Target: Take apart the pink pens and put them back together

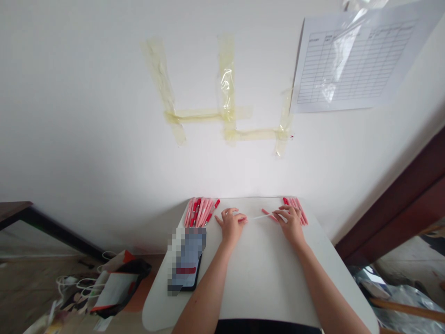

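My right hand (291, 223) pinches one end of a thin white stick (261, 216), which looks like a pen refill. The stick points left toward my left hand (232, 226), whose thumb and index finger are closed at its other end; a small pinkish bit shows at those fingertips, too small to make out. Beneath my right fingers a pink pen part (267, 213) lies on the white table (264, 278). A few pink and red pens (301, 211) rest by my right hand, partly hidden by it. Left of my left hand lies a row of several pink and red pens (200, 212).
A phone (189, 264), partly blurred out, lies on the table's left side. Behind the table rises a white wall (257, 171) with yellowed tape and a printed sheet (351, 65). Bags (118, 283) stand on the floor at left; dark red wood (392, 199) stands at right.
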